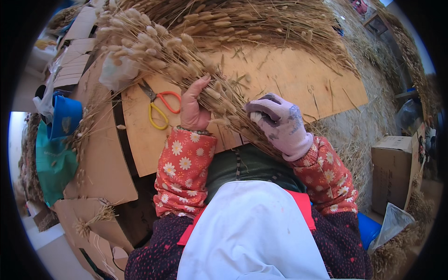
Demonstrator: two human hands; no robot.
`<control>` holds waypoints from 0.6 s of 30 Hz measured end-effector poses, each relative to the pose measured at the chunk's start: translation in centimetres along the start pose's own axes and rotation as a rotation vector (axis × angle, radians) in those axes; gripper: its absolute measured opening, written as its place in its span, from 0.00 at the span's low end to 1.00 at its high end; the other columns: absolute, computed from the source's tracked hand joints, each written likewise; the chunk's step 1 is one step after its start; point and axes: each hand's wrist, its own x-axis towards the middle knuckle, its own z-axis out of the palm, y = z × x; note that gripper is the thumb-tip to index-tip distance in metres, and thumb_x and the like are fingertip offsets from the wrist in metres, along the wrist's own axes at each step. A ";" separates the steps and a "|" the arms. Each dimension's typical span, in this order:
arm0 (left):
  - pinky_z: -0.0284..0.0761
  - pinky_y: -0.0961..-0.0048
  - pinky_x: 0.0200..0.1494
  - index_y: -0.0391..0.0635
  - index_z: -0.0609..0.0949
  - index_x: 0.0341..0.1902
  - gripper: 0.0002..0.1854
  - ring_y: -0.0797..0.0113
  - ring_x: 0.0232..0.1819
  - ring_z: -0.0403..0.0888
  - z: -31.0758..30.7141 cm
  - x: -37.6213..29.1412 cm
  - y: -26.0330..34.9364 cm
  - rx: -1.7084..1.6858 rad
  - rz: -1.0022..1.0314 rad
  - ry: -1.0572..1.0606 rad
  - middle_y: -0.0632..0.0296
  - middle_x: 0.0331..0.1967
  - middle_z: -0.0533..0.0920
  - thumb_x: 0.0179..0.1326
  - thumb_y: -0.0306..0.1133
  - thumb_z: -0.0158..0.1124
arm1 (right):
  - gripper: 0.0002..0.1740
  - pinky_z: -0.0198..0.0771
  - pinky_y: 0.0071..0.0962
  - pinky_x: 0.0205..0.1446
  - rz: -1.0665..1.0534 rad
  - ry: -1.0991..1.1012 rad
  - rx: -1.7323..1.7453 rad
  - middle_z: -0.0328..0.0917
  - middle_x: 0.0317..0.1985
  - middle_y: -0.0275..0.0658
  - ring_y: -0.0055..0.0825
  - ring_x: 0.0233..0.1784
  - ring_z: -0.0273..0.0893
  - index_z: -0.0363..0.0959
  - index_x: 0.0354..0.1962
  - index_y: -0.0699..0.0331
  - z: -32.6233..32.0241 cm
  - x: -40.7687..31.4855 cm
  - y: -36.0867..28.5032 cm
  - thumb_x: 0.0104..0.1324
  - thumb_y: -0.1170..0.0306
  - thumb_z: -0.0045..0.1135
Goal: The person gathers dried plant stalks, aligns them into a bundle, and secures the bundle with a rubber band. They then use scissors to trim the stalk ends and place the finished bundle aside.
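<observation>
A bunch of dried bunny-tail grass [164, 57] slants across the board, its fluffy heads to the upper left and its stems toward my lap. My bare left hand [196, 106] is closed around it at mid-length, thumb on top. Over the lower stems, my right hand [281, 122] wears a lilac knit glove with a darker coating. Its fingers curl in and pinch at the stems, and one fingertip looks wrapped in white. Left of my left hand lie scissors [156, 103] with one red and one yellow handle, blades spread a little.
A large heap of the same grass [245, 21] covers the far side of the wooden board [297, 84]. Flattened cardboard [101, 157], a clear plastic bag [119, 71] and a blue bucket [66, 115] are at left. A cardboard box [392, 171] stands on the right.
</observation>
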 end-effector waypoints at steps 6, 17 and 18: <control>0.79 0.60 0.51 0.37 0.75 0.52 0.15 0.60 0.46 0.81 -0.1 -0.1 -0.2 -0.041 0.007 0.015 0.51 0.45 0.81 0.63 0.30 0.54 | 0.10 0.71 0.21 0.39 0.005 0.029 0.057 0.77 0.35 0.41 0.26 0.35 0.77 0.75 0.37 0.68 -0.3 -0.6 0.7 0.58 0.84 0.54; 0.80 0.68 0.44 0.43 0.80 0.44 0.08 0.69 0.39 0.83 1.5 -0.5 -0.3 0.056 0.074 0.153 0.64 0.36 0.84 0.61 0.30 0.60 | 0.11 0.70 0.19 0.45 0.321 -0.193 0.725 0.77 0.39 0.35 0.18 0.40 0.74 0.70 0.43 0.69 -1.8 -1.2 0.5 0.63 0.85 0.46; 0.80 0.68 0.44 0.43 0.80 0.44 0.09 0.69 0.39 0.82 1.5 -0.5 -0.3 0.072 0.083 0.146 0.64 0.37 0.84 0.61 0.30 0.61 | 0.12 0.70 0.19 0.46 0.380 -0.207 0.765 0.77 0.38 0.35 0.17 0.40 0.74 0.70 0.44 0.68 -1.7 -1.1 0.4 0.63 0.85 0.46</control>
